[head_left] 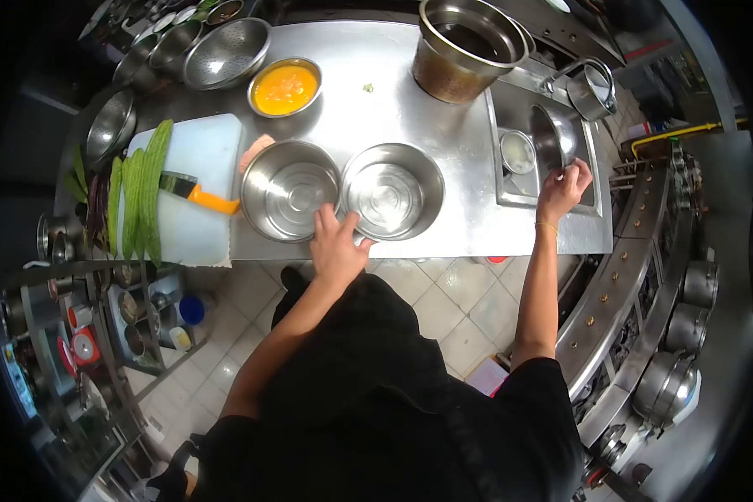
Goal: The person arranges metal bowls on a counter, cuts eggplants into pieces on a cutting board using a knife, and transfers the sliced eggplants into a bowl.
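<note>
steel counter (376,117) stretches in front of me in the head view, with the left pot (289,188) and the right pot (391,192) side by side near its front edge, upright, their rims close together. my left hand (338,248) is at the near rims where they meet; its fingers are partly spread and bent, fingertips over the left pot's rim, thumb apart by the right pot's near side, and i can't tell whether they grip. my right hand (566,191) reaches over the sink (508,191), its fingers closed on the near edge of the tilted bowl (548,134), with a small bowl (518,153) just beside it. behind the sink's left corner stands the tall pot (452,79), dark inside. beyond the left pot sits a bowl of orange liquid (284,89), near the colander (226,54). to the left, the cutting board (213,146) bears long green vegetables (152,188) and a knife (212,199) whose orange handle points toward the left pot. a pinkish piece (258,149) lies between board and pot.
</note>
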Available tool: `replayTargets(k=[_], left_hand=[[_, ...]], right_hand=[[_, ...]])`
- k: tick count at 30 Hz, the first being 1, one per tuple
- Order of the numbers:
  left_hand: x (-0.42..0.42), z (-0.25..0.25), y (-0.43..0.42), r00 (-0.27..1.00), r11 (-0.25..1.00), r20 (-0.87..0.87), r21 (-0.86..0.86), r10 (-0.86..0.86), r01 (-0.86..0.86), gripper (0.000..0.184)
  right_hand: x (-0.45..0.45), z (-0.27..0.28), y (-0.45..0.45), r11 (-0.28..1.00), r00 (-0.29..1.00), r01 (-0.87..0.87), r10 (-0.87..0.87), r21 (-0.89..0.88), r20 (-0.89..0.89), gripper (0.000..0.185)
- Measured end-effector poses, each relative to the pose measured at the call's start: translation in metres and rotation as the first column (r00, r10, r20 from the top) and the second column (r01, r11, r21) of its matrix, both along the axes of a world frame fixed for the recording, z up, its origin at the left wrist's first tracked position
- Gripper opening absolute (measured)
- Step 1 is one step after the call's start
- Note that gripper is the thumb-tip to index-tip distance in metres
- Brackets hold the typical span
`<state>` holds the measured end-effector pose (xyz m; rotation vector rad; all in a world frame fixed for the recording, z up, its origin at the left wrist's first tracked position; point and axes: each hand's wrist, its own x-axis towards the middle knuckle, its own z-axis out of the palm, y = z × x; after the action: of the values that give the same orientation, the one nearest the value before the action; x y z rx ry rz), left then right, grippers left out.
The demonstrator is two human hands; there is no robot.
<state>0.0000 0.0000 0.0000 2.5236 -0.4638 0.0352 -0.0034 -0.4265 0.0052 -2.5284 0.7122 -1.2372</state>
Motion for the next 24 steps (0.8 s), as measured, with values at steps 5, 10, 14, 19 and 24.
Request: replayTargets(k=[5,10,14,19,24], left_hand=[[0.004,0.001,-0.007,0.999,0.998,-0.011,-0.040,0.038,-0.038,0.043],[0.000,-0.009,-0.012,0.999,0.995,-0.027,-0.087,0.043,-0.045,0.050],[-0.001,0.003,-0.008,0.984,0.993,-0.178,-0.110,0.028,-0.048,0.056],[-0.018,0.036,0.025,0.993,0.978,-0.113,-0.206,0.019,-0.042,0.065],[-0.043,0.055,0.133,0.997,0.899,-0.038,-0.432,0.066,-0.076,0.051]], right_hand=[[-0.013,-0.057,-0.030,0.966,0.960,-0.167,0.113,-0.197,-0.258,0.009],[-0.009,-0.059,-0.045,0.969,0.981,-0.180,0.189,-0.167,0.036,0.017],[0.021,-0.063,-0.030,0.734,0.985,-0.022,0.134,0.679,-0.112,0.008],[0.071,-0.060,0.023,0.495,0.958,-0.269,0.227,0.826,0.176,0.013],[0.108,0.050,0.125,0.890,0.891,-0.449,0.440,0.078,0.109,0.016]])
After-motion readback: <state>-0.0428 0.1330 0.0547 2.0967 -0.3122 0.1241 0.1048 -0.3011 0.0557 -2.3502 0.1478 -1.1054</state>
